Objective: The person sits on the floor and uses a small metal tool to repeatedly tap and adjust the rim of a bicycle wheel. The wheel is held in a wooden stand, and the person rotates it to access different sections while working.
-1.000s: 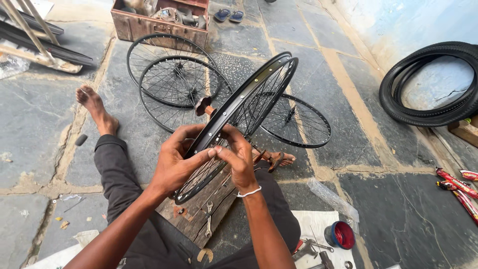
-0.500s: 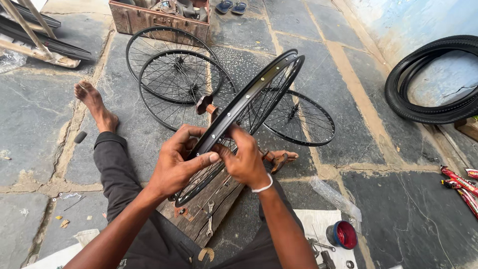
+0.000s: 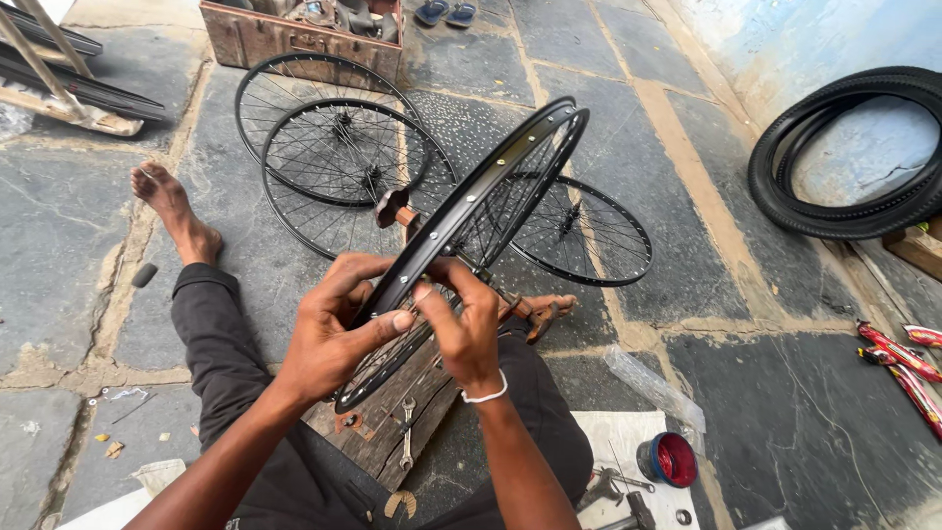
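— On the stone floor (image 3: 628,196), what was the person doing?

— Sat w/ legs out, bare foot (image 3: 177,211) to the left. Both hands were on a black wheel rim (image 3: 481,206) held up edge-on over the lap, tilted from lower left to upper right.

— Grip on each side?

— Left hand (image 3: 334,339) was wrapped round the rim's lower part, thumb laid across its edge. Right hand (image 3: 466,329) pinched the same stretch from the other side, fingers narrow, white band at the wrist. Couldn't tell if anything small sat between the fingertips.

— Under the rim?

— A wooden board (image 3: 392,432) across the lap, w/ a small wrench (image 3: 407,432) lying on it. A rusty stand part (image 3: 392,208) poked up behind the rim.

— Other wheels?

— Three spoked wheels (image 3: 343,157) flat on the floor beyond, overlapping approx. in a row; one wheel (image 3: 589,236) lay just right of the held rim.

— Rest of the place?

— Rusty metal box (image 3: 294,39) at the top, sandals (image 3: 446,12) near it. Black tyres (image 3: 854,147) leaned on the blue wall at right. Red packets (image 3: 898,358) at the far right edge. Near the right knee: small blue tin w/ red inside (image 3: 669,459), clear plastic bag (image 3: 653,388), a few tools on a white sheet (image 3: 613,437).
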